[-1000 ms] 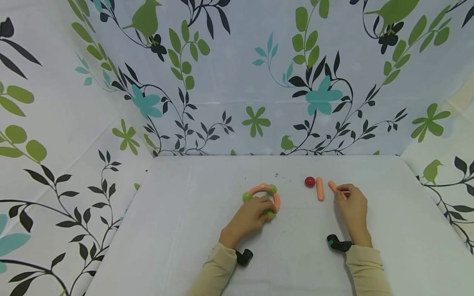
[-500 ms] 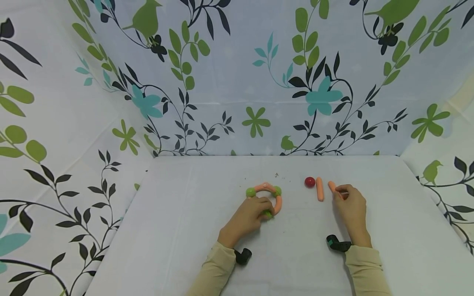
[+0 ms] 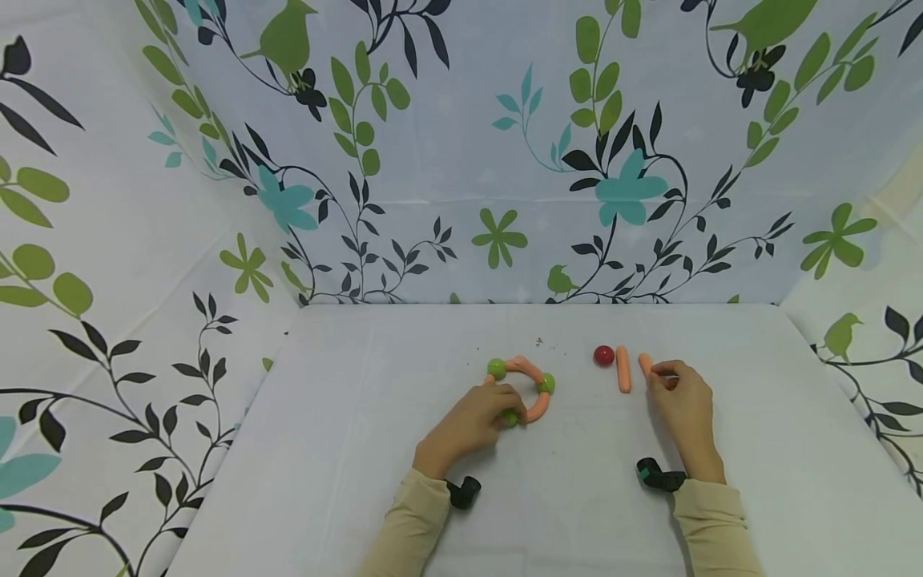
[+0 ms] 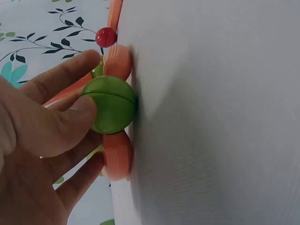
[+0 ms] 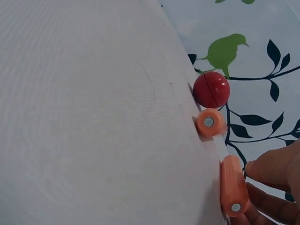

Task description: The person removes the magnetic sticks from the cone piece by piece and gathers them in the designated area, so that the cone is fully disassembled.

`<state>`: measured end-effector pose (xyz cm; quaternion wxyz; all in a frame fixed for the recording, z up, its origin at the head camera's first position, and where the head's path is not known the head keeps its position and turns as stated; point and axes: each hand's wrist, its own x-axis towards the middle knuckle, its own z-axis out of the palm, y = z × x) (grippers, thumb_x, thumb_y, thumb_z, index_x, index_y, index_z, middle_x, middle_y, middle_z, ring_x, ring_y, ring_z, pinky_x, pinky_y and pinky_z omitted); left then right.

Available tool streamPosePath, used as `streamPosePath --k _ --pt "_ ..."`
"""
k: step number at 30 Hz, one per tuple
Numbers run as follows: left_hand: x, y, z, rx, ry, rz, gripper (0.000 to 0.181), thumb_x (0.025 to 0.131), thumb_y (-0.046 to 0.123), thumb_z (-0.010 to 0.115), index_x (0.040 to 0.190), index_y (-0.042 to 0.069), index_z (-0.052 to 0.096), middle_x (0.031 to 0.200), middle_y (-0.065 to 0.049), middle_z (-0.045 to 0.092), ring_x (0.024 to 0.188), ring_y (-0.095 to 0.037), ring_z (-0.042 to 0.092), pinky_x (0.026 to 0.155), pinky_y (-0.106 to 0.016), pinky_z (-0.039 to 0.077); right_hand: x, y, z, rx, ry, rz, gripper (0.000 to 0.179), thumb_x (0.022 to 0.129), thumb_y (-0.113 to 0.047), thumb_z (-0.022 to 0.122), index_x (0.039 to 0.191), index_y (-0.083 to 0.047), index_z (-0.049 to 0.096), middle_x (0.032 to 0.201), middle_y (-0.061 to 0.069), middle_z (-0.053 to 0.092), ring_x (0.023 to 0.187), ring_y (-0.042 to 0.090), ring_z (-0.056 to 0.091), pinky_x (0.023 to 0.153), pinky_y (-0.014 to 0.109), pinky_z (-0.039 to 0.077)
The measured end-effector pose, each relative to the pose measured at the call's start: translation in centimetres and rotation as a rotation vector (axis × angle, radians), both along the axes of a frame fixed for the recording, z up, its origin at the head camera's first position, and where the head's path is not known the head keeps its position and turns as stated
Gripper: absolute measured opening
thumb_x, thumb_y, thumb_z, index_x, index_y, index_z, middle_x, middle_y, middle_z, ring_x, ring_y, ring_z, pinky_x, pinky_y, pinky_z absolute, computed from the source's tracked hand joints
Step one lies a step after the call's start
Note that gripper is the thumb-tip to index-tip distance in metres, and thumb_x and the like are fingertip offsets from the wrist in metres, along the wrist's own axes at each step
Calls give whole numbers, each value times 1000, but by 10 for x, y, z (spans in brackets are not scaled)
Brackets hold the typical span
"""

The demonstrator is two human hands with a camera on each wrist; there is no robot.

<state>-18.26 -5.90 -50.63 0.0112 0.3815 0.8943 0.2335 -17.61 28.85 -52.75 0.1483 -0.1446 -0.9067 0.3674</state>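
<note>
Curved orange rods and green balls form a ring [image 3: 537,410] on the white table, left of the red ball. My left hand [image 3: 467,421] grips the ring at its near side. In the left wrist view the thumb presses a green ball [image 4: 110,105], and other fingers reach behind the ring. My right hand [image 3: 685,409] pinches a short straight orange rod [image 5: 232,180] close over the table. That rod has a silver disc in its end. Just left of it lie a second straight orange rod [image 3: 623,370] and a red ball [image 3: 603,355].
The white tabletop [image 3: 324,465] ends at a back edge against a leaf-and-bird patterned cloth [image 3: 447,144]. Similar cloth hangs at both sides. A black wrist camera sits on each wrist, the left camera [image 3: 465,492] close over the table.
The ring has turned clockwise, its green balls shifting round. My left hand has moved slightly left with it. My right hand stays nearly still on its rod.
</note>
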Motion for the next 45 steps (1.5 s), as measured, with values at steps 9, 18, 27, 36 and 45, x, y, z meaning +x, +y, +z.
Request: streamPosePath --k 9,18,27,36,45 --pt "4 3 5 -55 16 41 20 100 11 66 113 20 77 108 7 74 95 -8 63 95 -32 52 0 -1 9 -13 27 18 23 101 -14 64 118 -1 71 115 23 70 101 34 66 67 19 44" --pt "6 6 3 -101 33 120 19 100 21 71 118 21 76 114 8 75 112 -10 66 104 -41 50 -1 -11 15 -23 113 103 21 102 -12 65 119 -1 71 119 20 71 103 31 66 74 7 40" --pt "5 5 2 -109 25 108 19 100 20 71 117 22 78 114 9 75 110 -9 66 103 -39 50 -2 -31 17 -63 191 234 19 103 -13 64 119 -4 70 120 16 72 100 19 61 78 4 43" --pt "3 3 -1 -79 62 81 18 98 15 71 114 21 79 109 8 76 104 -9 67 96 -35 52 -4 -62 14 -72 150 408 17 100 -8 67 116 -9 72 113 11 72 99 21 64 80 11 49" --pt "0 3 -5 -71 77 59 19 96 10 72 108 22 79 103 10 75 99 -8 66 98 -32 51 -3 -75 9 -69 110 519 21 100 -13 69 122 -11 70 115 6 72 103 20 65 88 25 57"
